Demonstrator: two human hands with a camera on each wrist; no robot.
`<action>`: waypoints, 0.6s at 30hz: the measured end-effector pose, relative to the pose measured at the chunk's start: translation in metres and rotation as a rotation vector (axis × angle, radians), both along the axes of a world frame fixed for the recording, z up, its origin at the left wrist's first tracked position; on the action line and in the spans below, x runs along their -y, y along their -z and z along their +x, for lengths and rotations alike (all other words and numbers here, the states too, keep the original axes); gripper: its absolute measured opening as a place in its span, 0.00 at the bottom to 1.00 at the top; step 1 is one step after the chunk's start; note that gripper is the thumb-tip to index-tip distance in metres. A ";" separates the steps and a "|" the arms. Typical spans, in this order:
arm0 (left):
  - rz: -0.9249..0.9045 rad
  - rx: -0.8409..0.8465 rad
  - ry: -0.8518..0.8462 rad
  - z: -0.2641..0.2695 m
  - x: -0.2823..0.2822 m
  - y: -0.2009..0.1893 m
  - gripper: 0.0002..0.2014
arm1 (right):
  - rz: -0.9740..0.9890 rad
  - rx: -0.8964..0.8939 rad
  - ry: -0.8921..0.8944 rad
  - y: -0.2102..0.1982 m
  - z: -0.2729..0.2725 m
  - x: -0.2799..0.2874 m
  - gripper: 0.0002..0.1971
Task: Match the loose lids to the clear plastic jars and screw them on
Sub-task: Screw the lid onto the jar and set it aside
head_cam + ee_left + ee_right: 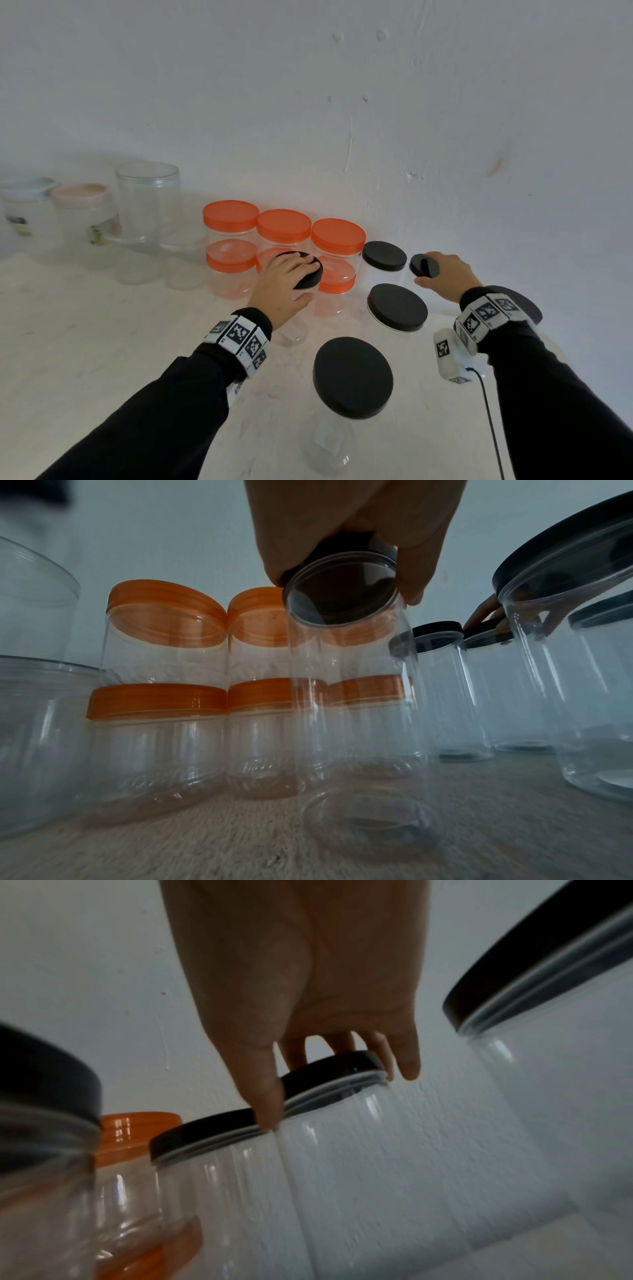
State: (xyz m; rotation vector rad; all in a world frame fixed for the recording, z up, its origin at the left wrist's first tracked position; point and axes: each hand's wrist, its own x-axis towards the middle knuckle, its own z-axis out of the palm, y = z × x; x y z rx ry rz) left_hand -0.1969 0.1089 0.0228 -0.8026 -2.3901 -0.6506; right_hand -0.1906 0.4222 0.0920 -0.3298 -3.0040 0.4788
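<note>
My left hand grips a black lid from above; the lid sits on a tall clear jar that leans slightly in the left wrist view. My right hand holds a smaller black lid on a clear jar near the wall, with its thumb and fingers curled round the lid's rim. Both jars stand on the pale tabletop.
Three black-lidded jars stand between and in front of my hands, and another is partly hidden under my right wrist. Orange-lidded jars are stacked against the wall. Clear containers stand far left.
</note>
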 end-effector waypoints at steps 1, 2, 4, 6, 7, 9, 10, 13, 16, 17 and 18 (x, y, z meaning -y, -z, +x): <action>0.003 0.001 0.004 0.000 0.000 0.000 0.30 | -0.005 -0.013 0.011 0.000 -0.002 0.000 0.29; 0.009 0.001 0.008 0.000 0.000 0.000 0.30 | -0.009 -0.028 0.018 0.000 -0.004 0.000 0.29; 0.017 -0.002 0.014 -0.001 0.000 0.001 0.29 | -0.008 -0.052 0.022 0.001 -0.006 0.001 0.28; 0.018 -0.019 0.016 0.000 0.000 0.001 0.28 | -0.006 -0.063 0.027 0.003 -0.007 0.003 0.28; 0.019 -0.025 0.016 0.001 0.000 0.000 0.28 | -0.004 -0.066 0.027 0.003 -0.007 0.005 0.27; 0.024 -0.023 0.016 0.001 -0.001 0.000 0.28 | 0.001 -0.070 0.024 0.003 -0.006 0.006 0.27; 0.027 -0.021 0.016 0.001 -0.001 0.000 0.28 | 0.002 -0.069 0.019 0.002 -0.006 0.007 0.27; 0.031 -0.030 0.018 0.001 -0.001 0.000 0.27 | -0.005 -0.065 0.004 0.001 -0.006 0.008 0.27; 0.022 -0.032 0.015 0.002 -0.001 -0.001 0.27 | 0.008 -0.070 0.003 0.001 -0.004 0.010 0.27; 0.017 -0.032 0.012 0.002 -0.001 -0.001 0.27 | 0.016 -0.068 0.002 0.001 -0.003 0.010 0.27; 0.013 -0.030 0.009 0.002 -0.001 -0.001 0.27 | 0.022 -0.064 0.000 0.001 -0.002 0.010 0.27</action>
